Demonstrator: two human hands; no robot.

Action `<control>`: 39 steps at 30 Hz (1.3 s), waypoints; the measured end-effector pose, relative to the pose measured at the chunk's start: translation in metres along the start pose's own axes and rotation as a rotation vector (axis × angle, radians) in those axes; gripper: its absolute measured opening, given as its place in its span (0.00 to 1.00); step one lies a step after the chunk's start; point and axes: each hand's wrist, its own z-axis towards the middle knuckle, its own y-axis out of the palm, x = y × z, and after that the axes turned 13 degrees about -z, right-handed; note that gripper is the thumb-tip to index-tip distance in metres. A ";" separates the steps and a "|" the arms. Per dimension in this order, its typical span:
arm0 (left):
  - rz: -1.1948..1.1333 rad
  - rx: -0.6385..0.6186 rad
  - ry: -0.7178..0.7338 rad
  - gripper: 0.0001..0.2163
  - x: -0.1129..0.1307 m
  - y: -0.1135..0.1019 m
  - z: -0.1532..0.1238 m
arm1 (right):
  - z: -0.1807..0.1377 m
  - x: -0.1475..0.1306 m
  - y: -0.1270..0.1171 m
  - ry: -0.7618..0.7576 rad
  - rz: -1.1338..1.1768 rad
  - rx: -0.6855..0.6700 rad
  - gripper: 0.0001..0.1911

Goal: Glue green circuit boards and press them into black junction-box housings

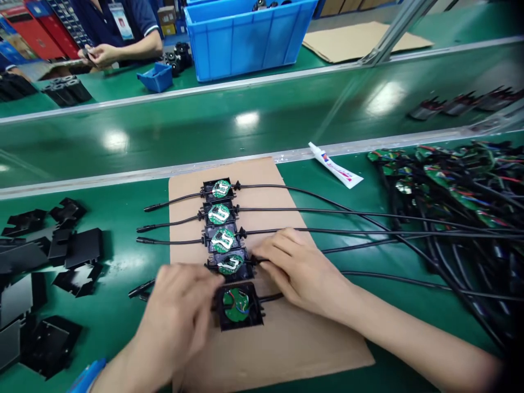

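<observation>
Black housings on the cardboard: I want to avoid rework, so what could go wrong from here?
The cables cross one another on the right, so a tug on one could drag some housings out of line. White material lies uncovered on four of the boards; the left hand, close beside them, might smear it.

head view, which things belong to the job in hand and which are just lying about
Likely in the job:
cases
boards
cables
near cardboard
perhaps the white tube

Seemingly just lying about:
big blue bin
small blue bin
far cardboard
</observation>
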 end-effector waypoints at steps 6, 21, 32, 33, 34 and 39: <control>0.092 -0.103 -0.148 0.07 -0.035 -0.004 -0.002 | -0.005 0.004 0.012 0.008 0.023 0.013 0.09; 0.143 -0.138 -0.038 0.10 -0.019 -0.002 0.012 | 0.007 -0.020 -0.015 -0.105 -0.244 -0.194 0.11; 0.006 -0.133 -0.104 0.10 -0.030 -0.001 0.011 | 0.025 -0.028 -0.007 -0.106 -0.203 -0.293 0.14; -0.009 -0.128 -0.099 0.09 -0.031 -0.001 0.011 | 0.026 -0.029 -0.005 -0.111 -0.210 -0.296 0.15; -0.015 -0.124 -0.092 0.09 -0.032 -0.001 0.011 | 0.027 -0.030 -0.004 -0.115 -0.217 -0.300 0.16; 0.213 -0.135 0.029 0.11 -0.024 0.002 0.013 | 0.027 -0.032 -0.001 -0.108 -0.243 -0.317 0.17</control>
